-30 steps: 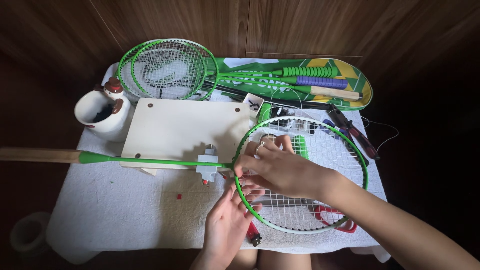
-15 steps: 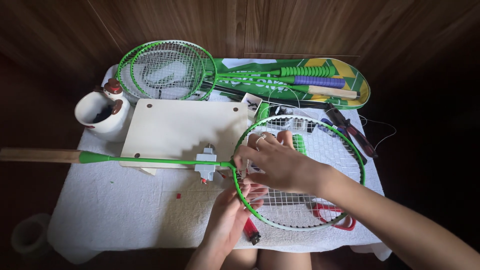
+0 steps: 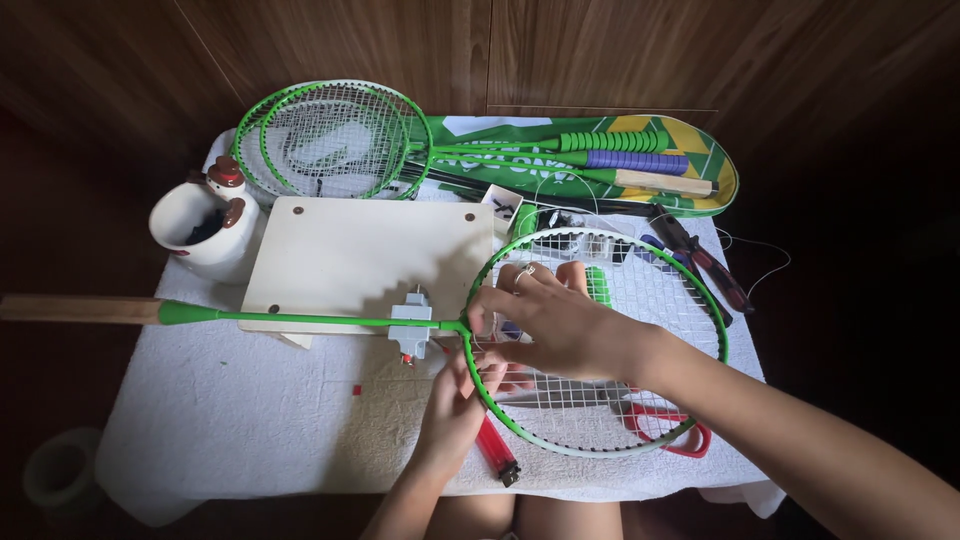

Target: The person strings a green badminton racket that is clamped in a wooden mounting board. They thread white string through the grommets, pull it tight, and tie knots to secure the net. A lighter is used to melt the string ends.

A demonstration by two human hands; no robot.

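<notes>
The green badminton racket point(image 3: 600, 345) lies flat across the white cloth-covered table point(image 3: 230, 420), its strung head under both hands and its thin green shaft running away to the left of them, ending in a tan wooden grip past the table edge. The right hand point(image 3: 555, 320) rests palm down on the strings at the head's left side, fingers curled toward the rim near the throat, a ring on 1 finger; it presses on the strings, though whether it pinches a string cannot be told. The left hand point(image 3: 455, 405) comes up from below, just under the right hand, fingertips touching the rim and strings at the lower left of the head; its grasp is also too hidden to tell. Just left of the hands a small grey clamp block point(image 3: 411, 325) sits on the shaft. Below the left hand a red lighter point(image 3: 495, 448) lies on the cloth, partly under the rim. Under the strings to the right of the hands lie red-handled scissors point(image 3: 660, 430). Beyond the hands, a pale wooden board point(image 3: 365, 260) lies beneath the shaft, and to its left stands a white mug point(image 3: 200, 235) with small figures on its rim. Farther beyond are 2 more green rackets point(image 3: 335, 140) on a green and yellow racket cover point(image 3: 700, 150).
</notes>
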